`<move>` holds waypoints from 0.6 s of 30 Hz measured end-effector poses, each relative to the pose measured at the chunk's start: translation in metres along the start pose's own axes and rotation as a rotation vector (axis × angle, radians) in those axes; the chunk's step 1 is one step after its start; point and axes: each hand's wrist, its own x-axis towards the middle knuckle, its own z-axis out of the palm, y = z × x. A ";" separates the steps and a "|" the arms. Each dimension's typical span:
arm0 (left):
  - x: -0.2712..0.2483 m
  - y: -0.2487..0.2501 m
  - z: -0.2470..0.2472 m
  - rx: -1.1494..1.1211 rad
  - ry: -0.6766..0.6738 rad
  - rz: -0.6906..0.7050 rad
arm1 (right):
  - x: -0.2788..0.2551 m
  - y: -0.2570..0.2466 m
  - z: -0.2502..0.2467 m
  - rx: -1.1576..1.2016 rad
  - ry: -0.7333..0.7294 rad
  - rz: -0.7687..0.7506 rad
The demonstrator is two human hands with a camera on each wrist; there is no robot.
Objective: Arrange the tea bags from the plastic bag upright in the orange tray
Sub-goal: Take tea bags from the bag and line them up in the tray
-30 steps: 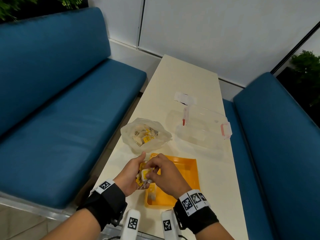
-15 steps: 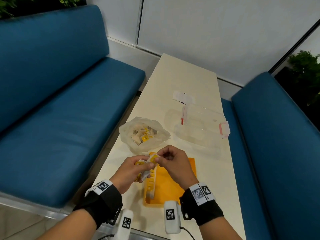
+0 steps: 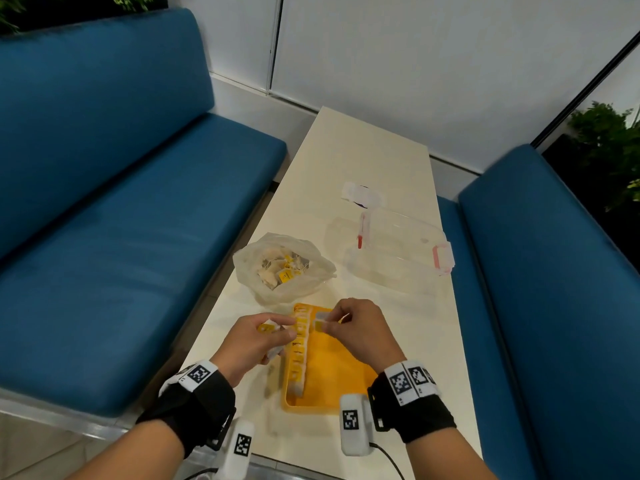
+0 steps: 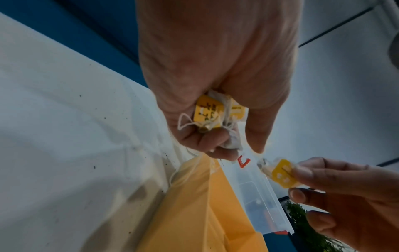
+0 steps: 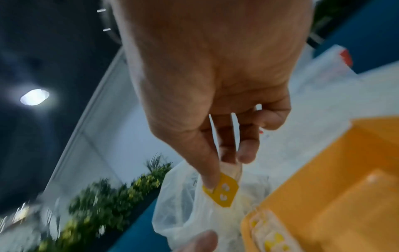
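Head view: both hands holding tea bags over the tray

Near edge: the tray (image 3: 349,362) sits on the table (image 3: 363,161), with a row of bags (image 3: 298,344) standing upright along its left wall. Above it, the left hand (image 3: 258,337) is curled around a bundle (image 4: 218,114) of tea bags. The right hand (image 3: 356,327) pinches one bag (image 3: 320,320) by thumb and fingers. Beyond the tray lies the plastic bag (image 3: 282,268), holding more tea bags. Farther right lies a clear box (image 3: 398,251).

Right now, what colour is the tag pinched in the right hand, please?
Yellow tag, clearest in the right wrist view.
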 end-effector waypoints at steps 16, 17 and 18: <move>0.006 0.008 0.020 0.252 -0.104 0.108 | -0.015 0.012 0.021 0.447 -0.125 0.070; 0.007 0.006 0.020 0.259 -0.082 0.095 | -0.014 0.015 0.022 0.446 -0.121 0.083; 0.007 0.004 0.018 0.268 -0.048 0.081 | -0.013 0.019 0.024 0.441 -0.119 0.101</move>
